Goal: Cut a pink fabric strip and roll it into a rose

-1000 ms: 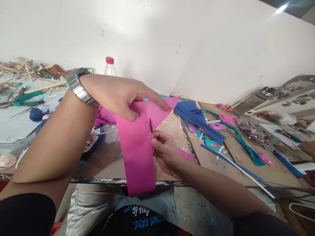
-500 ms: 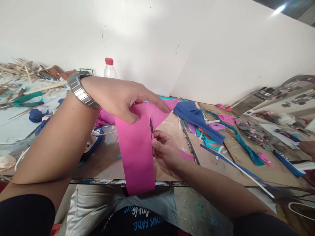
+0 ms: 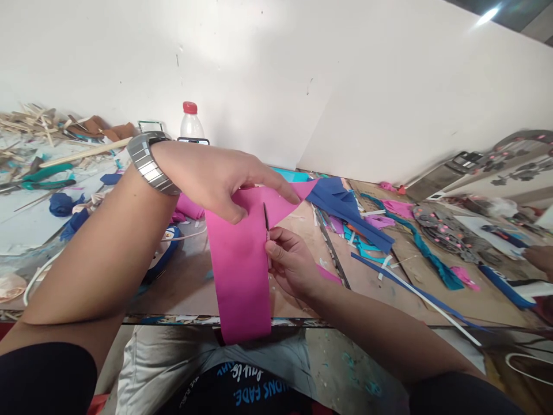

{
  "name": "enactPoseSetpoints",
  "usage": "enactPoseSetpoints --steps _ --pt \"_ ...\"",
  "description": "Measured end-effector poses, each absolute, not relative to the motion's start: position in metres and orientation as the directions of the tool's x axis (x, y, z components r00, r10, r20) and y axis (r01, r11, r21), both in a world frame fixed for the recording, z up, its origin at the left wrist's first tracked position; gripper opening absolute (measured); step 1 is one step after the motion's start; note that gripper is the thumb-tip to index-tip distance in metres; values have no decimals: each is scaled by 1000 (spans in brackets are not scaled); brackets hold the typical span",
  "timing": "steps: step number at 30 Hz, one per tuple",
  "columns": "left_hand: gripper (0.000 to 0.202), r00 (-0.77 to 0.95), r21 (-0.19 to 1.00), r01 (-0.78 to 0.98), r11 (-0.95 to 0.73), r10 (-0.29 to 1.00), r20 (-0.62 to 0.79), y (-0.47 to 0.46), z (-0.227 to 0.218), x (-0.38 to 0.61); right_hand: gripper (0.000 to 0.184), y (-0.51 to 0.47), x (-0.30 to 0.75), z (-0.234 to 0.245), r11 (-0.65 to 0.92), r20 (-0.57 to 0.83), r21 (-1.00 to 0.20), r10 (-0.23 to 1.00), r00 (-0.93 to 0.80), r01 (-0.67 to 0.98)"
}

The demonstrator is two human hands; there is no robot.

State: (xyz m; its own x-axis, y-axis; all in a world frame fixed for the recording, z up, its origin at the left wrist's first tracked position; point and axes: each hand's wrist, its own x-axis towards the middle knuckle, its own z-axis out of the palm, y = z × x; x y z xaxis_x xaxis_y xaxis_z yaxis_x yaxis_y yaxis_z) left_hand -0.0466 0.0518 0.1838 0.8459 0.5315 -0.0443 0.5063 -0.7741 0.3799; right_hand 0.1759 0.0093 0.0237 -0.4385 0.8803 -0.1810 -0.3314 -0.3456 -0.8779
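A long strip of pink fabric (image 3: 242, 276) runs toward me and hangs over the table's front edge. My left hand (image 3: 228, 181) reaches across its far end, thumb and index finger spread on top and holding it; the other fingers are hidden. My right hand (image 3: 290, 262) is closed around small scissors (image 3: 266, 218) at the strip's right edge. Their dark pointed blade lies against the pink fabric, pointing away from me, while the handles are mostly hidden by my fingers. To the right of the blade, a pointed flap of the fabric extends toward blue cloth (image 3: 334, 199).
Behind my left wrist stand a bottle with a red cap (image 3: 190, 108) and a phone (image 3: 194, 140). Green-handled pliers (image 3: 47, 177) and wood scraps (image 3: 30, 124) lie left. Cloth scraps and a white strip (image 3: 432, 302) lie right. Another person's hand (image 3: 538, 259) is at far right.
My left hand and the fabric's far end have shifted slightly right and toward me. More of the scissor blade shows, and the phone behind my wrist has come into view.
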Motion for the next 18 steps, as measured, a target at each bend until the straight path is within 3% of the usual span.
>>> enactPoseSetpoints --steps 18 --pt "83 821 346 552 -758 566 -72 52 184 -47 53 8 177 23 -321 -157 -885 888 -433 -337"
